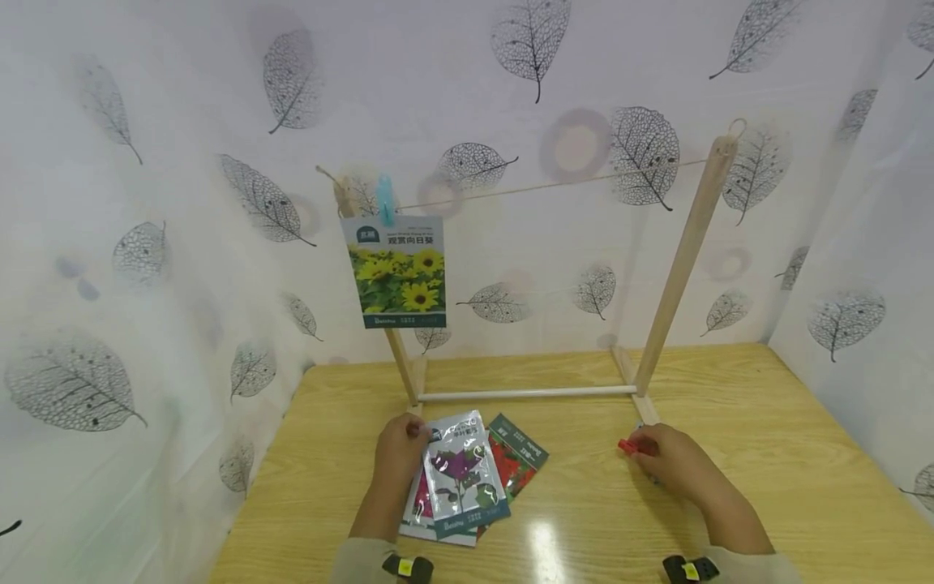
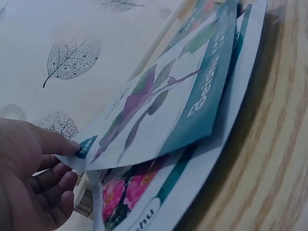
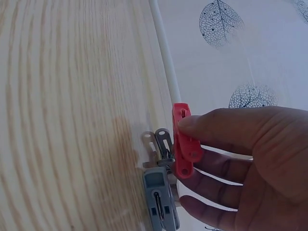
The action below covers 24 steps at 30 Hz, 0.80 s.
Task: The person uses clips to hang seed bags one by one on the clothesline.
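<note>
My left hand pinches the top corner of a silver seed packet with a purple flower picture; in the left wrist view this packet tilts up off the pile. Beneath it lie a packet with pink flowers and a packet with red flowers. Between thumb and fingers, my right hand holds a red clothespin. Beside it in the right wrist view, a grey-blue clothespin and other clothespins lie on the table.
A wooden stand with a right post and a white bottom rod carries a string. From the string's left end hangs a sunflower seed packet, held by a blue clothespin. A leaf-print curtain is behind.
</note>
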Each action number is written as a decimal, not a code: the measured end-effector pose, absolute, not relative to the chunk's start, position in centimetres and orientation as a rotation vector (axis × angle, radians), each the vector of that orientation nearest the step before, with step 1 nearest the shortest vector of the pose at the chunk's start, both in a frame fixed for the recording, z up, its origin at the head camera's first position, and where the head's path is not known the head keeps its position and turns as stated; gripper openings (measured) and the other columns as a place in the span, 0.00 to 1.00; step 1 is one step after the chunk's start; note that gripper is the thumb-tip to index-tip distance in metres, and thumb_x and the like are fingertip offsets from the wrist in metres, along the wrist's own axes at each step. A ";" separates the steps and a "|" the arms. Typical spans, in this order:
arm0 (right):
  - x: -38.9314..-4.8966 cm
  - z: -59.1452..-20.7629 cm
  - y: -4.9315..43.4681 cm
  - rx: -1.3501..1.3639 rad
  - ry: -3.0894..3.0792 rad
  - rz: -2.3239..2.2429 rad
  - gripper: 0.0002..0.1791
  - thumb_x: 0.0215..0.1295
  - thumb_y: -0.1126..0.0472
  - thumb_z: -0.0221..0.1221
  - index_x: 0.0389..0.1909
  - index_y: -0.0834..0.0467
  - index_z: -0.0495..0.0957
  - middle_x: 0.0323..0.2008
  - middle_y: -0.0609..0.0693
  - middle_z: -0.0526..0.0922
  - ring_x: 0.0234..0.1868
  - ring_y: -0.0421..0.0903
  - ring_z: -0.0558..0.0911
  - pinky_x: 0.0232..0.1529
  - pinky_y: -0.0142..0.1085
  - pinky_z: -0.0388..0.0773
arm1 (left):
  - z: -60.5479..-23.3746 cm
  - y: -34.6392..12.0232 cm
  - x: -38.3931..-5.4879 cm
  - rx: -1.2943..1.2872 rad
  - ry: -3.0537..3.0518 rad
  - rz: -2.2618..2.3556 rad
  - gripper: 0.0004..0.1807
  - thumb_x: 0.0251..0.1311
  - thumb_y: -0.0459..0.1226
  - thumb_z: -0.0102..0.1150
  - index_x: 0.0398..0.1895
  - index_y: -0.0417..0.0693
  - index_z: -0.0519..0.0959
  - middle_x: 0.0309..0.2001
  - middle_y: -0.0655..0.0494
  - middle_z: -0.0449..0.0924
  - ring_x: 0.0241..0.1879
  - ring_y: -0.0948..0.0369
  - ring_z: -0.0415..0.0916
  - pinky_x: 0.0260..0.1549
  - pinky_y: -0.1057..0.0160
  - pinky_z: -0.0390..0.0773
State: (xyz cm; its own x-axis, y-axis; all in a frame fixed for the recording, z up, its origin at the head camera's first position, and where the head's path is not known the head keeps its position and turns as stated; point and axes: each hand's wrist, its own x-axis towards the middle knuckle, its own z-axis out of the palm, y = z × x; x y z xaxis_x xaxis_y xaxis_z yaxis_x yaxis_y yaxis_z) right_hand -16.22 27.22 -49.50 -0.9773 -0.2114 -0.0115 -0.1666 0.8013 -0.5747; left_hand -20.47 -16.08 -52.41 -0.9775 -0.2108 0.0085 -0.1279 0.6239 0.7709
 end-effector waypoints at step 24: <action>-16.2 -49.2 26.8 -0.265 2.936 -0.974 0.05 0.68 0.61 0.63 0.43 0.54 0.82 0.37 0.46 0.84 0.34 0.39 0.77 0.33 0.32 0.76 | -51.2 -15.9 -20.3 0.246 -2.585 -1.453 0.09 0.67 0.39 0.61 0.47 0.46 0.82 0.41 0.50 0.85 0.37 0.59 0.79 0.36 0.63 0.79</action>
